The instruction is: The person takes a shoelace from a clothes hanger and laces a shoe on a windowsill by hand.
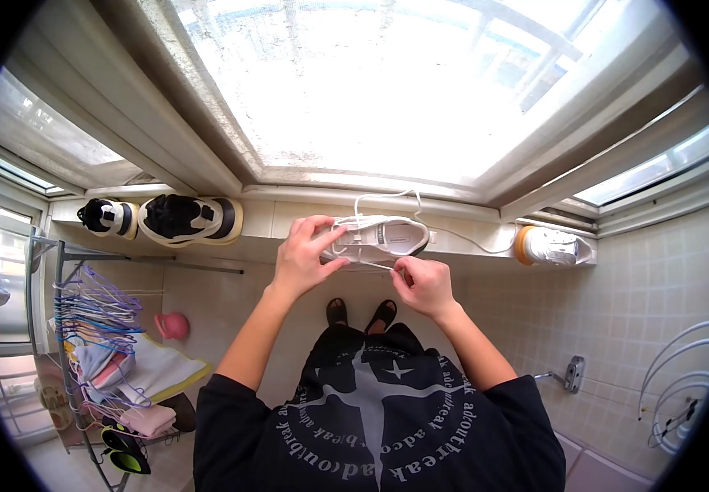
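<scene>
A white shoe [399, 236] lies on the tiled window ledge [268, 220], its opening facing up and its heel to the right. My left hand [304, 254] rests at the toe end, with fingers spread over the front of the shoe. Beside the shoe's near edge, my right hand [422, 284] is closed in a pinch on a white shoelace [371, 265]. Another length of lace loops above the shoe on the far side and trails right along the ledge.
A second white shoe [553, 246] sits at the ledge's right end. Two black-and-white shoes [186, 221] stand at the left. Below them is a metal rack [61, 283] with hangers [96, 307] and cloths. A pink object [172, 325] is near the floor.
</scene>
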{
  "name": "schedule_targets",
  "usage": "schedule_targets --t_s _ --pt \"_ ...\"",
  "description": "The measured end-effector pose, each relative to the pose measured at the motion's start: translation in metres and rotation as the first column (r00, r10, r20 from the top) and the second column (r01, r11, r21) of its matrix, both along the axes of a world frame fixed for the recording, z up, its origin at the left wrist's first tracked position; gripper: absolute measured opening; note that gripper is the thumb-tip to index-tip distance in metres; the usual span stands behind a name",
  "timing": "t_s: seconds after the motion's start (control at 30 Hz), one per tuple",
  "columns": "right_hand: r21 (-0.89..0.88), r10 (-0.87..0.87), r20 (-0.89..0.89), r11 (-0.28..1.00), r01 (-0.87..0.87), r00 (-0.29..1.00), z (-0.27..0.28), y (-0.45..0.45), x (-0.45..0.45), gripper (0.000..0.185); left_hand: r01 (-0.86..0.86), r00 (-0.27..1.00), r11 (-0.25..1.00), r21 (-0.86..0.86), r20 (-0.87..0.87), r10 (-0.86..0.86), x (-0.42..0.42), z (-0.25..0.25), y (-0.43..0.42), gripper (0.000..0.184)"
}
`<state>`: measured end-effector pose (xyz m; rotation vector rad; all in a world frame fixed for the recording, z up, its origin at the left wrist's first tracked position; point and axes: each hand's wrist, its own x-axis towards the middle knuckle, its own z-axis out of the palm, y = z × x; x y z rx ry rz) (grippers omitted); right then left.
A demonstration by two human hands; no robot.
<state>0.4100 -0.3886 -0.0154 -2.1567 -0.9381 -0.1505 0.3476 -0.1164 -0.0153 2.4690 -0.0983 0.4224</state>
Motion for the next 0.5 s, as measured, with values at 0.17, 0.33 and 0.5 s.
schedule_targets --t_s 0.17,0.33,0.5 --pt "-0.064 0.054 0.017 0.997 -0.053 0.998 0.003 -0.007 0.004 0.014 0.012 1.000 1.000 0.017 -0.004 -0.012 0.001 0.001 0.001 0.062" --pt "-0.133 0.106 -0.016 0.985 -0.107 0.994 0.009 -0.011 0.007 0.014 0.020 1.000 1.000 0.024 0.004 -0.020 0.000 0.000 0.002 0.062" --pt "0.042 -0.028 0.040 0.999 0.026 0.999 0.045 -0.011 0.014 0.014 0.034 0.999 0.995 -0.093 -0.003 -0.034 0.001 0.007 0.006 0.052"
